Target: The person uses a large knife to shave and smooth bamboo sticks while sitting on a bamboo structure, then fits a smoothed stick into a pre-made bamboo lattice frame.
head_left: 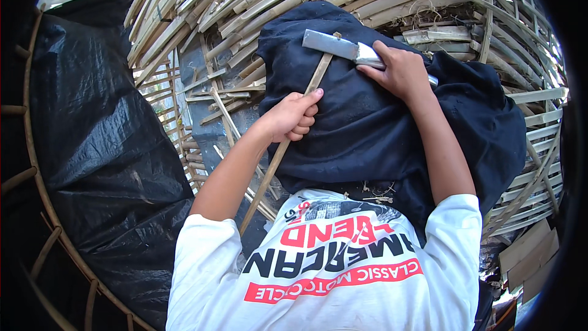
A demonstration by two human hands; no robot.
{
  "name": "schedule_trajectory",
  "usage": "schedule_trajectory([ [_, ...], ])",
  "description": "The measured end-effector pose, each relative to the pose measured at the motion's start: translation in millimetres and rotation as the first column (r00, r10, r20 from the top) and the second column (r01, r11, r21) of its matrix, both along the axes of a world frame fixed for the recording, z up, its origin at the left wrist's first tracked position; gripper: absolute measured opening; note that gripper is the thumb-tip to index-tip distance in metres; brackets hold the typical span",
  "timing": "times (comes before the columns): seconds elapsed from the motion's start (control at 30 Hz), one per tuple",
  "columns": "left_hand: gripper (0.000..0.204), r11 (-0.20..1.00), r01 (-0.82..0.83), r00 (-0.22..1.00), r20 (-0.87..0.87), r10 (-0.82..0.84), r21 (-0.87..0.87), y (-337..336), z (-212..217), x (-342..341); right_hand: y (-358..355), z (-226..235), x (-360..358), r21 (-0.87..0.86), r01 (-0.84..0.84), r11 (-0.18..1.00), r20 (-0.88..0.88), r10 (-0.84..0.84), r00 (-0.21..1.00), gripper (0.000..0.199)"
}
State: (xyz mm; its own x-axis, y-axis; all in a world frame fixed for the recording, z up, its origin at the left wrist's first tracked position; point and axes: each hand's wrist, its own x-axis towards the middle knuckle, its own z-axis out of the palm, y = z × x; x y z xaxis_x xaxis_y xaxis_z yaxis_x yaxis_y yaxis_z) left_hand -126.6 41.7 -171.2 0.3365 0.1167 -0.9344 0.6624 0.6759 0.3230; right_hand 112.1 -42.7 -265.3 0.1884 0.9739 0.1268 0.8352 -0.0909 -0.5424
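Observation:
My left hand (293, 116) is closed around a long, narrow bamboo strip (274, 165), with the thumb lying along it. The strip slants from beside my shirt up toward the far end of my lap. A broad-bladed knife (329, 44) is gripped in my right hand (399, 71); its pale handle runs under my fingers. The blade lies across the strip's far end, and a small brown bit shows at its upper edge. Dark blue cloth (367, 141) covers my lap beneath both hands.
Piles of split bamboo (275, 3) curve around the far side. A black plastic sheet (104, 122) hangs on the left beside a bent pole (33, 141). Bamboo slats (539, 147) stand at the right, above brown cardboard pieces (530, 257). Small shavings (381, 198) lie near my shirt.

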Motion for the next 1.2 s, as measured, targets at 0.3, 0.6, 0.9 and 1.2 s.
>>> schedule_trajectory([
  [0.3, 0.053, 0.998, 0.049, 0.998, 0.024, -0.050, 0.032, 0.0, 0.2, 0.3, -3.1, 6.1, -12.3, 0.026, 0.043, 0.999, -0.002, -0.042, 0.999, 0.048],
  [0.6, 0.051, 0.994, 0.057, 0.998, 0.008, -0.058, 0.091, -9.0, -3.6, -3.7, -11.6, 15.7, -20.4, 0.080, -0.034, 0.996, 0.000, 0.034, 0.999, 0.050],
  [0.9, 0.051, 0.993, 0.063, 0.998, 0.011, -0.064, 0.099, -5.4, -3.4, -1.4, -13.3, 11.5, -14.0, 0.026, -0.033, 0.999, 0.035, 0.032, 0.999, 0.049],
  [1.2, 0.049, 0.997, 0.020, 0.999, 0.037, -0.023, 0.080, -2.3, -0.3, 4.4, -11.0, 3.6, -4.9, 0.064, 0.176, 0.982, 0.014, -0.177, 0.984, 0.051],
])
